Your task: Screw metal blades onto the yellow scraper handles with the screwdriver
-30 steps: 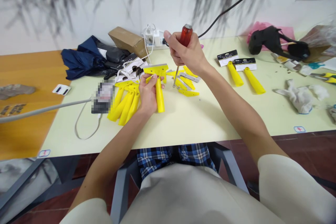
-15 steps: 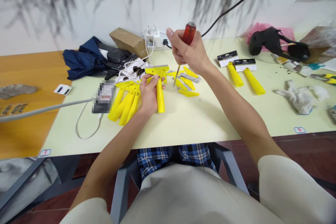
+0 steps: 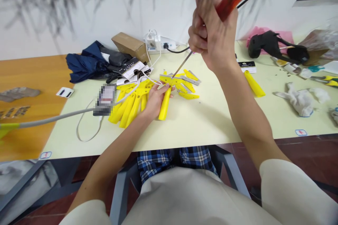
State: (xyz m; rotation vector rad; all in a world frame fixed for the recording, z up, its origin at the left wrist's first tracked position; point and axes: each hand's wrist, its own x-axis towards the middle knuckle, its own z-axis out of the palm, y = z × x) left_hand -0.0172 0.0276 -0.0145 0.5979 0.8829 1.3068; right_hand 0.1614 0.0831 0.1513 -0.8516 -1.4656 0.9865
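My left hand (image 3: pixel 155 102) is closed around a yellow scraper (image 3: pixel 165 104), its handle pointing toward me and its wide head away. In my right hand (image 3: pixel 215 30), raised above the table, is a screwdriver (image 3: pixel 230 1) with a red handle and a long thin shaft. The shaft slants down to the left and its tip meets the scraper's head. Just right of the scraper lie several loose yellow head plates (image 3: pixel 188 95) and grey metal strips. Several more yellow scrapers (image 3: pixel 130 107) are fanned out left of my left hand.
A scraper with a black-and-white card (image 3: pixel 254 83) lies to the right, near a white glove (image 3: pixel 298 100). At the back stand a cardboard box (image 3: pixel 130 46) and a power strip (image 3: pixel 167 44). A pixelated phone-like object (image 3: pixel 105 100) and a grey cable (image 3: pixel 60 115) are on the left.
My right hand has risen and moved right, tilting the screwdriver so its tip now meets the scraper. My left hand has shifted slightly right and tilted the scraper.
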